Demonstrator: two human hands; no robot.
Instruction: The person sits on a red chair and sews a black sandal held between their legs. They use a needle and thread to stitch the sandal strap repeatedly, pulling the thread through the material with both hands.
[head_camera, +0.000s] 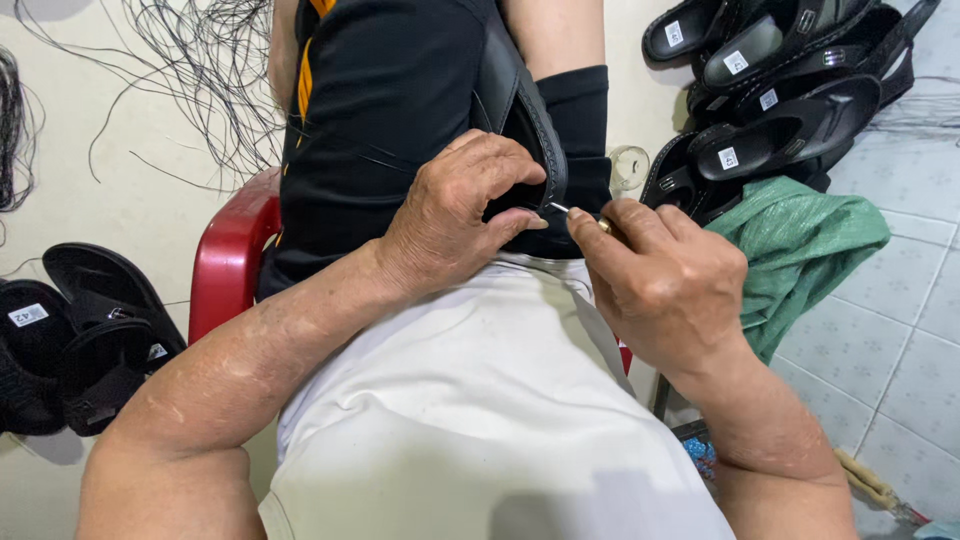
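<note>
My left hand (455, 215) grips the edge of a black sandal (520, 110) that stands upright between my knees, thumb and fingers pinching its rim. My right hand (665, 285) holds a thin metal awl (575, 213) with a brass collar, its tip touching the sandal's rim right by my left thumb. Black thread runs along the sandal's edge. The sandal's lower part is hidden behind my left hand.
A heap of black sandals (790, 80) lies at the upper right beside a green sack (800, 240). More black sandals (80, 330) rest on the floor at the left. Loose black threads (200, 90) sprawl over the floor. I sit on a red plastic stool (230, 255).
</note>
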